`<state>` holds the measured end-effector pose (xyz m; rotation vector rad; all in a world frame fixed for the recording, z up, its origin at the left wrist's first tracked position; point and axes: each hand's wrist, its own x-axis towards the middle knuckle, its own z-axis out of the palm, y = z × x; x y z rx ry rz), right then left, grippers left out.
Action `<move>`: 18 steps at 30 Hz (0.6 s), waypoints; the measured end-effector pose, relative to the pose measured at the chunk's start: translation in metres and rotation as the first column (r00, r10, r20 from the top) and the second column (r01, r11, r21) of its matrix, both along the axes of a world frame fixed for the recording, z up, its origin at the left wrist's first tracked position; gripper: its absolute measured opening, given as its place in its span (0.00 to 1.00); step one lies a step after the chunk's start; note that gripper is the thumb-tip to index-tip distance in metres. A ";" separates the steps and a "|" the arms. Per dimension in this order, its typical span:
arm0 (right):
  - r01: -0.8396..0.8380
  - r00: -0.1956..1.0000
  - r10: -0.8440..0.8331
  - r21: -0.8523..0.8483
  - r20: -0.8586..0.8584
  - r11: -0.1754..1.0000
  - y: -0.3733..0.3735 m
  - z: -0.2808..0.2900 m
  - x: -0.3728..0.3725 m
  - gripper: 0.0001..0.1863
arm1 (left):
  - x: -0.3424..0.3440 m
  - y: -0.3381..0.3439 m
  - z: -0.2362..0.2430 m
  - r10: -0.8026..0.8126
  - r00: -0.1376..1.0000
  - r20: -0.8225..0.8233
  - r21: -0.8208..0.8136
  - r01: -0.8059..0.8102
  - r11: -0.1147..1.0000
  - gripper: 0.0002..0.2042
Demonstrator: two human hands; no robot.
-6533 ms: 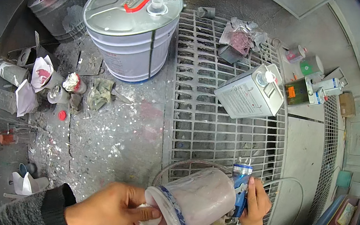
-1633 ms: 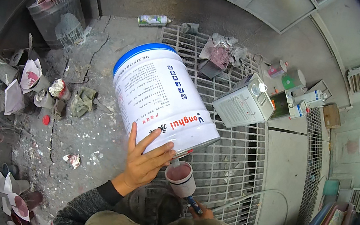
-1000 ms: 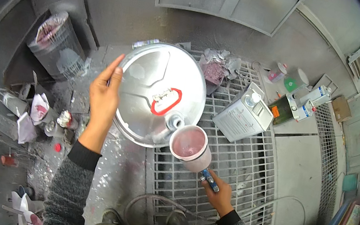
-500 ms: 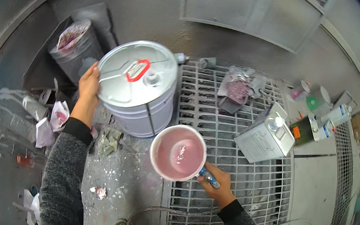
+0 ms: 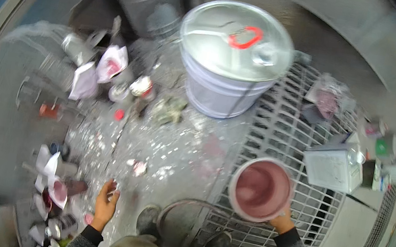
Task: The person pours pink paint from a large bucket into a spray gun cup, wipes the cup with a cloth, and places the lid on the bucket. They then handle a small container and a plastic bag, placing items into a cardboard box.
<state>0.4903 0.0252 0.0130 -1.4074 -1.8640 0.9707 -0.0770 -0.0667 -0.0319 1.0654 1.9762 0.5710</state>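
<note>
A round white cup [image 5: 260,189], pink inside, hangs over the floor grating at the right, tilted a little toward me. My right hand [image 5: 283,219] is closed at its lower right side; the cup hides most of the fingers and the grip. Low at the left, my left hand [image 5: 106,204] is raised above the speckled floor, fingers loosely bent and apart, with nothing visible in them. Beyond both hands stands a large pale metal pail [image 5: 235,59], upright and lidded, with a red ring handle on its lid.
A square metal can [image 5: 334,167] stands at the right by several smaller cans. A foil-like crumpled bundle [image 5: 324,103] lies on the grating [image 5: 311,195]. Stained paper cups [image 5: 84,81] sit at the left, near a lined bin [image 5: 152,6]. A hose [image 5: 190,203] curves by my shoes.
My left hand has left the pail's lid and come down near me at the left. My right hand still holds the cup, now further right and turned. The view has shifted.
</note>
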 end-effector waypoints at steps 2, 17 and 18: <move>0.050 0.999 -0.050 -0.082 0.000 0.995 -0.013 -0.010 0.004 0.10 | -0.020 -0.071 -0.010 0.107 0.992 -0.068 -0.039 -0.109 0.993 0.28; 0.108 0.959 -0.098 -0.023 0.266 0.994 -0.083 -0.022 0.017 0.13 | -0.125 -0.154 -0.049 -0.305 0.769 -0.562 -0.473 0.004 0.881 0.59; 0.062 0.971 -0.068 0.036 0.231 0.997 -0.087 -0.015 0.010 0.13 | -0.133 -0.160 -0.053 -0.310 0.750 -0.585 -0.430 0.037 0.902 0.57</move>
